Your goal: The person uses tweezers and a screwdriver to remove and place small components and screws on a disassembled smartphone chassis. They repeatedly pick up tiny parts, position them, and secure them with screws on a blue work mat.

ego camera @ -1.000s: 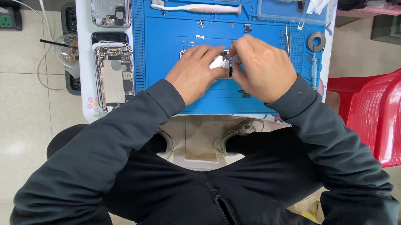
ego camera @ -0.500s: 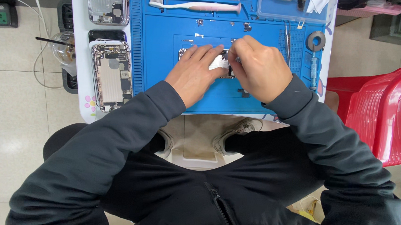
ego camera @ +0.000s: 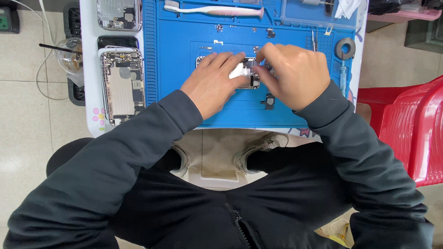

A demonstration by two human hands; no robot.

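Note:
An opened phone body [ego camera: 247, 75], showing small silver and black parts, lies in the middle of the blue work mat [ego camera: 182, 101]. My left hand [ego camera: 215, 83] rests flat over its left half, fingers pressing it down. My right hand [ego camera: 292, 75] covers its right end, fingertips pinched on something small at the phone's top edge; what they pinch is hidden. Most of the phone is covered by both hands.
Two opened phone shells [ego camera: 123, 82] [ego camera: 117, 3] lie on the white table left of the mat. A white toothbrush [ego camera: 213, 9], loose screws, a black ring [ego camera: 345, 48] and a clear tray [ego camera: 316, 7] sit on the mat. A red plastic chair [ego camera: 426, 121] stands at right.
Both hands stay on the phone; the fingers have shifted only slightly. The view has drifted a little.

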